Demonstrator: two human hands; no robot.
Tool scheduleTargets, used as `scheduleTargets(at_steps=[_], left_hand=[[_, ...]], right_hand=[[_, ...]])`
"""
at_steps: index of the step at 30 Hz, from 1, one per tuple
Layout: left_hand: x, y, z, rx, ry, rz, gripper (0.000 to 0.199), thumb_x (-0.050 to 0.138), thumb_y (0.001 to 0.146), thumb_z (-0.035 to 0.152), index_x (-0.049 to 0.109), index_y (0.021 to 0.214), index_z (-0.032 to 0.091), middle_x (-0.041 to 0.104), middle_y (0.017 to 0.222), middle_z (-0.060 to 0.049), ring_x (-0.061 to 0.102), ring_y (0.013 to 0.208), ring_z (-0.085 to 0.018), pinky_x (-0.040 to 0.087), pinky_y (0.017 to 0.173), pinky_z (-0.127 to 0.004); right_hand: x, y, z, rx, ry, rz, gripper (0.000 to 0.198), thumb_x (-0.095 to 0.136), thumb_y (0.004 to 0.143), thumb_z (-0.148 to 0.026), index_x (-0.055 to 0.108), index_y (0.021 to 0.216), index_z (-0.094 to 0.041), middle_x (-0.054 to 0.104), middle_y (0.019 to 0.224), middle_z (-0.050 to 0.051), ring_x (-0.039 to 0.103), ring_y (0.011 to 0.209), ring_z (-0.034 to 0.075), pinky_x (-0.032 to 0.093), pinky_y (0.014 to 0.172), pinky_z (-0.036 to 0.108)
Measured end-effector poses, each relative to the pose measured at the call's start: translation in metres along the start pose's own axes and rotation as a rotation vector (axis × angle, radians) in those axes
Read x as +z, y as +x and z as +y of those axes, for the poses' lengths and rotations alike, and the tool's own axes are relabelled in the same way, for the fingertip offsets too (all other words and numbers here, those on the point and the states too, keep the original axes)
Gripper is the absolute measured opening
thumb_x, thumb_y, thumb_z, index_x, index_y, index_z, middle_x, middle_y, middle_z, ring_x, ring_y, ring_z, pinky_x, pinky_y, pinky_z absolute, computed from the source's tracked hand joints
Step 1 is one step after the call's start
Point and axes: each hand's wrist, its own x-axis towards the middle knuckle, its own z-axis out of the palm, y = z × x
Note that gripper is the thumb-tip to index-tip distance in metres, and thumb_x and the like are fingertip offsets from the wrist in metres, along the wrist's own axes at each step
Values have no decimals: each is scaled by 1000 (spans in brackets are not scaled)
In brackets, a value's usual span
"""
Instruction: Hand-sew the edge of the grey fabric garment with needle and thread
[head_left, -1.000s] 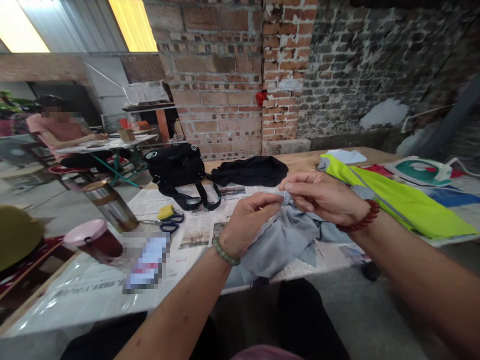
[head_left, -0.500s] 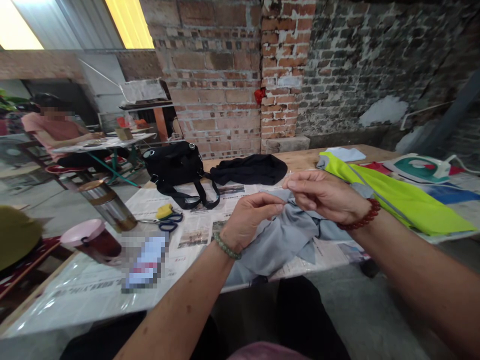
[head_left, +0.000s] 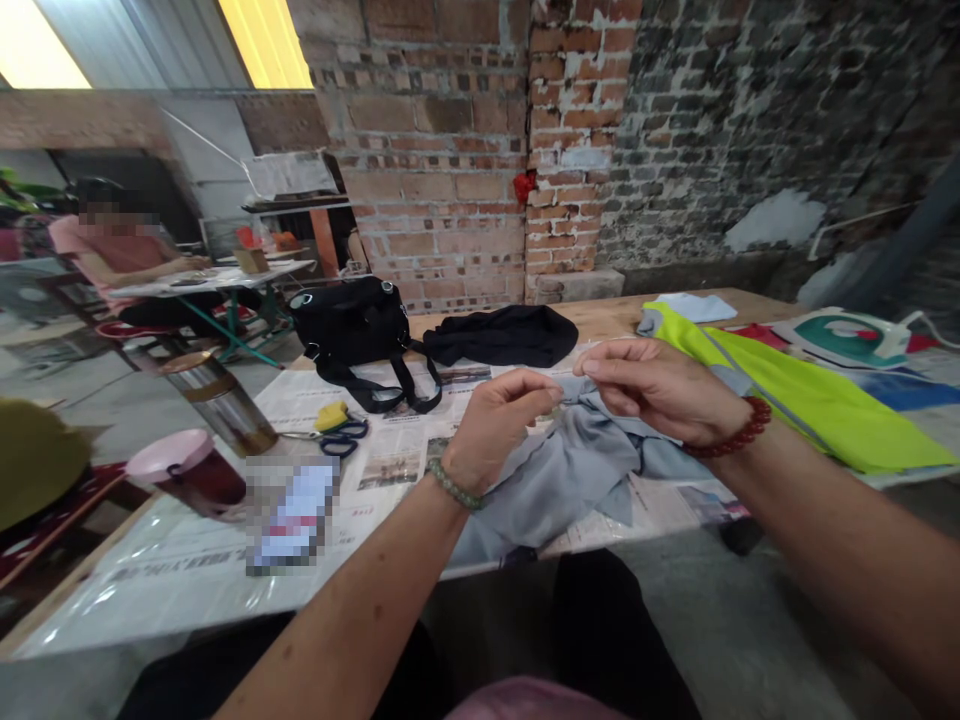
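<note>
My left hand (head_left: 504, 425), with a green bead bracelet at its wrist, is closed in a pinch above the grey cloth (head_left: 559, 480). Whatever its fingertips hold is too small to make out. To its right, my right hand (head_left: 649, 385) is also pinched, thumb against forefinger, and wears a red bead bracelet (head_left: 739, 428). Nothing between its fingers can be named either. A small gap separates the two sets of fingertips. Below both hands the grey cloth lies crumpled on the newspaper-covered table (head_left: 180, 555).
A black bag (head_left: 349, 325) and a dark cloth (head_left: 502, 335) lie at the back. On the left stand scissors (head_left: 345, 435), a steel flask (head_left: 221, 405) and a pink-lidded cup (head_left: 187, 470). A yellow-green vest (head_left: 795, 395) and an iron (head_left: 844, 335) lie right. A person (head_left: 112, 245) sits beyond.
My left fingertips have drawn slightly away from the right ones, widening the gap a little. The whole view has shifted slightly. The cloth lies about as before.
</note>
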Motion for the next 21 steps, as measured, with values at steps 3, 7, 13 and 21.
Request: scheduleTargets(at_steps=[3,7,13,21], left_hand=[[-1,-1,0,13,-40,-3,5,64,67,19,67,67,16,59,64,2,48,59,-7,36,56,-20],[-1,-2,2,-4,-101,8,4,62,68,18,65,66,16,60,68,1,51,64,-8,37,58,-20],[-5,-5,5,-150,-330,-86,7,62,70,21,59,72,15,62,73,0,50,55,-6,39,53,-20],[-17,-11,-5,-243,-391,-74,10,64,70,21,57,74,16,49,52,6,41,42,-3,39,48,-19]], right_hand=[[3,0,0,-7,-14,2,20,66,68,-33,62,71,-15,45,44,-5,33,37,3,19,36,20],[8,1,0,10,-80,19,20,66,67,-35,61,67,-15,44,45,-5,32,37,3,20,35,20],[9,2,3,-11,-137,80,18,65,68,-34,61,70,-17,51,50,-4,39,38,3,25,36,18],[2,5,6,2,-73,61,24,64,70,-38,57,77,-16,66,79,3,50,38,3,26,33,17]])
